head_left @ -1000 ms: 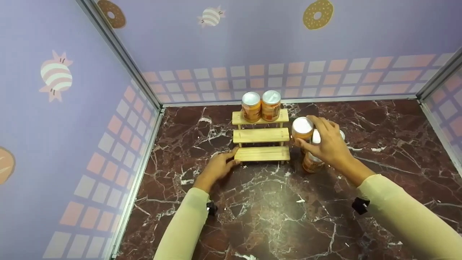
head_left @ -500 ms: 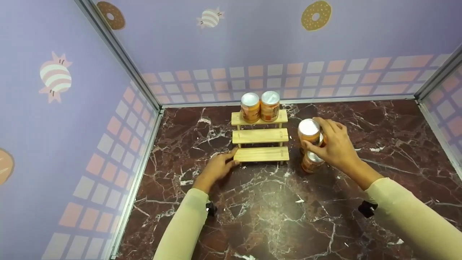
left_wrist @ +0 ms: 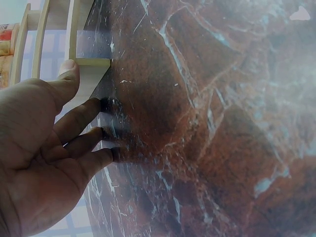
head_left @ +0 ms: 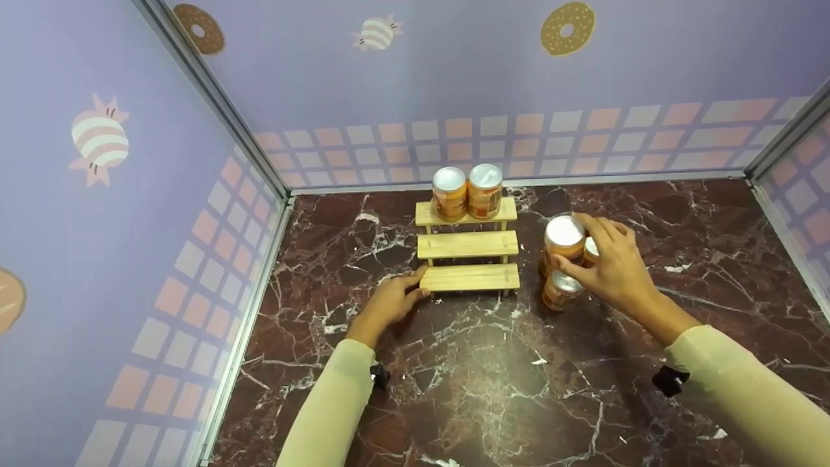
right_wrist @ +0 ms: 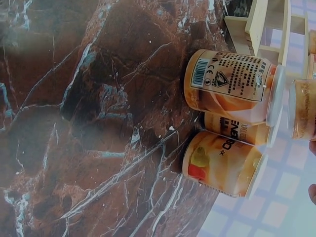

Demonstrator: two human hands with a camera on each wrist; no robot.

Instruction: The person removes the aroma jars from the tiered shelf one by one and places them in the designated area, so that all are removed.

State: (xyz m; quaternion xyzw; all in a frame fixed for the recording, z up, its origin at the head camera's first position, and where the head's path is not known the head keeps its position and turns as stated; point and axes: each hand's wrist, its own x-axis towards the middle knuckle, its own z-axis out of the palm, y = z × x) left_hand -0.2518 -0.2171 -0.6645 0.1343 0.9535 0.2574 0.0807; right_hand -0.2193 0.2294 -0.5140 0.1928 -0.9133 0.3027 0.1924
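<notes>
My right hand (head_left: 613,259) grips an orange-labelled can with a silver lid (head_left: 564,233). In the right wrist view, this held can (right_wrist: 303,108) hangs over a close group of similar cans. The front one (head_left: 563,292) stands upright on the table, and another lid (head_left: 591,246) shows beside my right fingers. At the stand's lower left end, my left hand (head_left: 392,301) holds the lowest step of a three-tiered wooden stand (head_left: 470,277), thumb at its front edge. My other left fingers (left_wrist: 81,140) reach down toward the tabletop in the left wrist view.
Two matching cans (head_left: 467,192) stand side by side on the stand's top step. The middle step (head_left: 468,245) is bare wood. Patterned purple panels (head_left: 415,78) enclose the dark red marbled table (head_left: 480,376) at the back and sides.
The right hand has carried its can rightward and slightly nearer, from beside the stand to over the grouped cans. My left hand stays at the stand.
</notes>
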